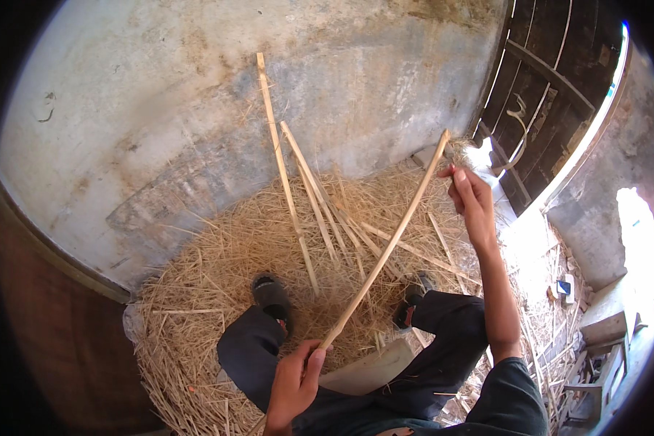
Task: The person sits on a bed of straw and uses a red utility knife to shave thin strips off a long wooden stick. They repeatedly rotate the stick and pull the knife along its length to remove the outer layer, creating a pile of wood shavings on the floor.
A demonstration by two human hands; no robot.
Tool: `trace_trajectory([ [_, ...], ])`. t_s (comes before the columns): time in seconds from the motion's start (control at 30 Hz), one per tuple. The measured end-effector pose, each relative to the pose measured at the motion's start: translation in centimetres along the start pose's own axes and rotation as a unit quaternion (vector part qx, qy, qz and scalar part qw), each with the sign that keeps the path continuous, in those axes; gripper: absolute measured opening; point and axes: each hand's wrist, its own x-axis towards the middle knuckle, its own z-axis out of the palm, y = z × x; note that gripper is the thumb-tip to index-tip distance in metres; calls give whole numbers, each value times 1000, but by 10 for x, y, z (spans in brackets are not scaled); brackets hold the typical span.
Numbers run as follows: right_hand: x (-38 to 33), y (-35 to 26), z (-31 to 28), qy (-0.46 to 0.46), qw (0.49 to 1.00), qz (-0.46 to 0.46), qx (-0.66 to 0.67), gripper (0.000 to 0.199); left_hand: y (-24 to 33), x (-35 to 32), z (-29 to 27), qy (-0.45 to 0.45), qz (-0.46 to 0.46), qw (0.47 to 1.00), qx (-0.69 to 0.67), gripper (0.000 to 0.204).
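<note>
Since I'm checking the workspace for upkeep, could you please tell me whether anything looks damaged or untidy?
The wall looks stained and patchy, with brown discolouration. Pale fibrous litter lies loose and thick around both dark shoes, looking untidy.

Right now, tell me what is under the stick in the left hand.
Under the stick, loose straw-like shavings and a pale strip show. Whatever lies beneath the shavings there is covered and cannot be seen.

The left hand (pixel 296 379) holds a slanted stick (pixel 389 251) above straw (pixel 211 280).
</note>
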Motion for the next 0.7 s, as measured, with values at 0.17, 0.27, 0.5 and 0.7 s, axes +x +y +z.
trace_trajectory([
  [0.17, -76, -18, 41, -82, 978, -150, -123, 26, 16, 14, 6, 35, 38, 999, -10, 30],
  [0.27, -106, -26, 63, -110, 950, -258, -134, 25, 19, 23, 15, 56, 61, 996, -13, 30],
  [0.5, -116, -34, 66, -116, 935, -280, -186, 33, 23, 30, 26, 64, 104, 993, -6, 33],
  [0.7, -119, -34, 68, -133, 929, -282, -199, 34, 28, 32, 34, 67, 125, 989, 47, 30],
])
